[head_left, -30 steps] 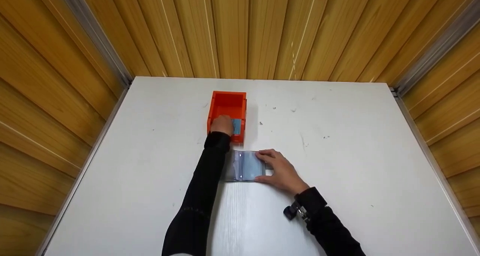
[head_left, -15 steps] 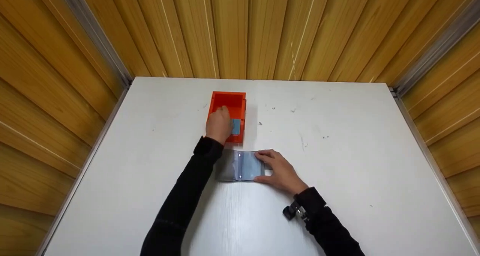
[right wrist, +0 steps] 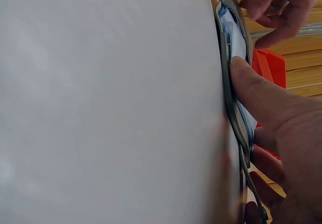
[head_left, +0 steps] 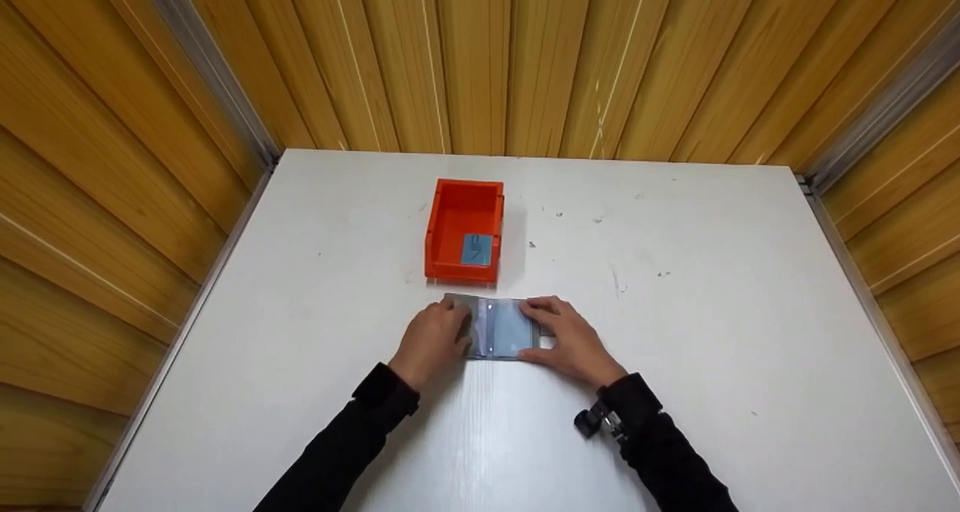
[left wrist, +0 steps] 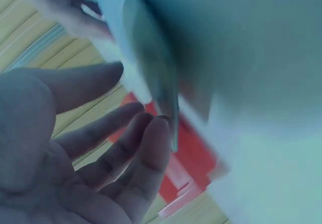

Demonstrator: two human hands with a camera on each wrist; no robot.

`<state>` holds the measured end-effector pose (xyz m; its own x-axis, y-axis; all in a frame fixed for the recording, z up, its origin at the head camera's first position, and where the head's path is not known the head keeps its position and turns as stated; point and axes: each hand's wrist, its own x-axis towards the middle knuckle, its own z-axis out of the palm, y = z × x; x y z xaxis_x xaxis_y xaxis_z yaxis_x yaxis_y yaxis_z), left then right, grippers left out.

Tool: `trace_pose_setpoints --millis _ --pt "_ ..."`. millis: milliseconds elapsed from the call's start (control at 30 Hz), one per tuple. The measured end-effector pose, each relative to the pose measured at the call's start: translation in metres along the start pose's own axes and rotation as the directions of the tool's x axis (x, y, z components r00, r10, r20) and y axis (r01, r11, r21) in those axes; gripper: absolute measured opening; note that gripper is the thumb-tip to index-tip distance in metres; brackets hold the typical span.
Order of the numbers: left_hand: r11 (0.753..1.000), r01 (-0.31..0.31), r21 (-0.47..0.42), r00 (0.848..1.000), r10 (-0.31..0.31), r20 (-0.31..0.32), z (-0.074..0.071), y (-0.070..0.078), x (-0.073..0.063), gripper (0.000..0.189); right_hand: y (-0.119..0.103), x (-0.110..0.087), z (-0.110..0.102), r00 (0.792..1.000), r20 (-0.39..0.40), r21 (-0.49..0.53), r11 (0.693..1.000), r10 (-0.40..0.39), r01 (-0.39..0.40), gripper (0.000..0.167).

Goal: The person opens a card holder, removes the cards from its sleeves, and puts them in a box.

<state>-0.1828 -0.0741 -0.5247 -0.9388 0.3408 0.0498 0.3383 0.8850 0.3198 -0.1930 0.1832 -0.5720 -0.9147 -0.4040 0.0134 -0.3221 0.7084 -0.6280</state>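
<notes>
A card holder (head_left: 513,329) with a grey cover and clear plastic sleeves lies spread on the white table, below the orange bin. My right hand (head_left: 574,343) grips its right part, thumb on the near edge and fingers at the far edge. In the right wrist view, the thumb presses on the sleeves of the card holder (right wrist: 235,90). My left hand (head_left: 433,339) is over the left cover, its fingers loosely bent. The left wrist view shows this hand (left wrist: 110,148) with thumb and fingers apart, fingertips right at the cover's edge.
Behind the card holder stands the orange bin (head_left: 433,260). A blue card (head_left: 477,249) with dark letters "VIP" lies in its near right corner. The white table (head_left: 675,332) is bounded by wood-patterned walls (head_left: 547,61) at the back and sides.
My left hand has come out of the orange bin and back to the card holder's left cover, baring the blue card in the bin. The right hand keeps its grip. The head view has shifted slightly.
</notes>
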Motion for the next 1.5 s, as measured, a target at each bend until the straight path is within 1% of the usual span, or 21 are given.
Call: trace_pose_setpoints --millis 100,233,267,400,433,500,533,600,667,800,867,967,1033,1067,1167,1233,1300,1367,1500 --pt "1.000 -0.017 -0.003 1.000 0.017 0.025 0.007 -0.001 -0.004 0.033 -0.001 0.001 0.000 1.000 -0.007 0.007 1.000 -0.003 0.004 0.081" --pt "1.000 -0.019 -0.006 0.999 0.019 0.036 0.008 -0.003 -0.005 0.031 -0.003 0.002 0.002 0.999 -0.035 0.037 0.999 -0.025 0.026 0.071" --pt "1.000 -0.018 -0.007 0.999 0.018 0.038 0.008 -0.003 -0.004 0.030 -0.004 0.003 0.002 0.998 -0.051 0.049 0.998 -0.028 0.031 0.065" --pt "1.000 -0.007 -0.013 0.999 0.008 0.053 0.008 -0.002 -0.005 0.030 -0.007 0.002 0.002 0.986 -0.145 0.075 0.993 -0.084 0.096 0.027" --pt "1.000 -0.005 -0.017 0.998 0.006 0.059 0.008 -0.002 -0.005 0.030 -0.008 0.002 0.001 0.982 -0.163 0.078 0.991 -0.096 0.110 0.020" --pt "1.000 -0.001 -0.023 0.997 0.003 0.074 0.009 -0.002 -0.005 0.031 -0.010 0.001 0.001 0.976 -0.188 0.082 0.988 -0.113 0.131 0.014" --pt "1.000 -0.001 -0.029 0.997 0.003 0.078 0.009 -0.002 -0.005 0.031 -0.011 0.000 0.001 0.975 -0.193 0.096 0.987 -0.108 0.128 0.013" --pt "0.999 0.002 -0.045 0.997 0.002 0.081 0.009 -0.002 -0.005 0.032 -0.013 -0.001 0.002 0.974 -0.204 0.108 0.987 -0.096 0.120 0.013" --pt "0.998 0.008 -0.057 0.997 -0.003 0.084 0.008 -0.003 -0.006 0.034 -0.015 -0.001 0.002 0.972 -0.219 0.099 0.988 -0.090 0.114 0.015" --pt "0.995 0.011 -0.095 0.997 -0.004 0.076 0.006 -0.004 -0.007 0.038 -0.021 0.000 0.003 0.959 -0.251 0.003 0.990 -0.134 0.139 0.016" --pt "0.991 0.013 -0.135 0.999 -0.006 0.049 0.005 -0.005 -0.008 0.043 -0.025 0.000 0.003 0.954 -0.247 -0.052 0.985 -0.171 0.164 0.016" --pt "0.979 0.009 -0.202 1.000 -0.009 -0.001 0.004 -0.006 -0.009 0.050 -0.031 0.002 0.006 0.949 -0.214 -0.143 0.968 -0.233 0.205 0.018" --pt "0.974 0.001 -0.225 1.000 -0.008 -0.029 0.004 -0.006 -0.010 0.055 -0.035 0.003 0.008 0.947 -0.179 -0.204 0.952 -0.266 0.229 0.024" --pt "0.974 -0.004 -0.228 0.999 -0.004 -0.033 0.004 -0.007 -0.010 0.057 -0.036 0.004 0.010 0.946 -0.162 -0.235 0.942 -0.280 0.239 0.026" --pt "0.973 -0.020 -0.228 0.999 0.009 -0.050 0.006 -0.007 -0.011 0.059 -0.040 0.006 0.014 0.948 -0.116 -0.295 0.922 -0.297 0.253 0.029" --pt "0.974 -0.025 -0.226 0.998 0.012 -0.057 0.007 -0.006 -0.012 0.059 -0.043 0.007 0.016 0.953 -0.089 -0.316 0.916 -0.289 0.248 0.031" --pt "0.975 -0.016 -0.222 0.999 0.007 -0.042 0.008 -0.006 -0.012 0.058 -0.044 0.007 0.017 0.960 -0.065 -0.325 0.915 -0.272 0.237 0.033" --pt "0.979 0.006 -0.202 1.000 -0.008 -0.005 0.009 -0.004 -0.013 0.054 -0.045 0.007 0.017 0.967 -0.040 -0.329 0.917 -0.251 0.224 0.034" --pt "0.994 0.022 -0.103 0.998 -0.017 0.053 0.011 -0.002 -0.013 0.044 -0.043 0.008 0.016 0.976 -0.021 -0.315 0.928 -0.216 0.198 0.037"
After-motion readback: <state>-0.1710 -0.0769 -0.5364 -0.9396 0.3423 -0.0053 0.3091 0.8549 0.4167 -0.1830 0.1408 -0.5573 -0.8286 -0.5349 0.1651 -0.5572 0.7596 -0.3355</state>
